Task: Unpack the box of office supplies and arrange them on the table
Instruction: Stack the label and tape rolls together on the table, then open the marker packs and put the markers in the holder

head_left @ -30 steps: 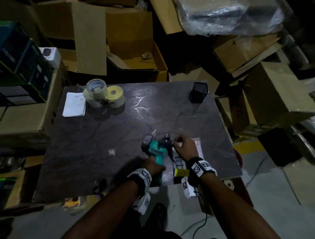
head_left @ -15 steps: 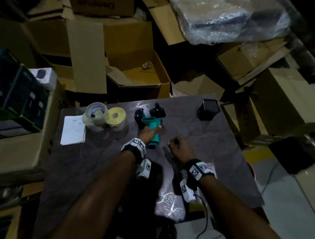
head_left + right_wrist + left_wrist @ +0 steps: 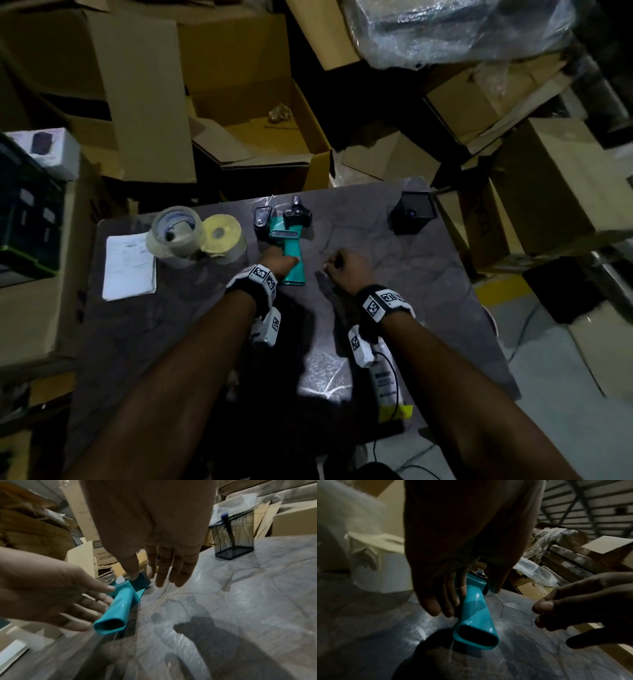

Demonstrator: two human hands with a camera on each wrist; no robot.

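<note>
Teal tape dispenser (image 3: 287, 246) flat on table (image 3: 428, 281), just right of tape rolls (image 3: 195, 233). Left hand (image 3: 279, 265) loose against handle, fingers straight; right hand (image 3: 346, 270) empty, relaxed. Likely light, rigid, slick plastic; take by handle, avoid blade end.

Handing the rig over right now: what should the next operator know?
Left hand: open, fingers along the handle of the teal tape dispenser, which lies on the table.
Right hand: relaxed, empty, beside the dispenser.
Laid out: tape rolls, notepad and mesh pen holder along the far side; a packet at the near edge.
Left: let go of the dispenser. Whether more remains in the box cannot be seen.
</note>
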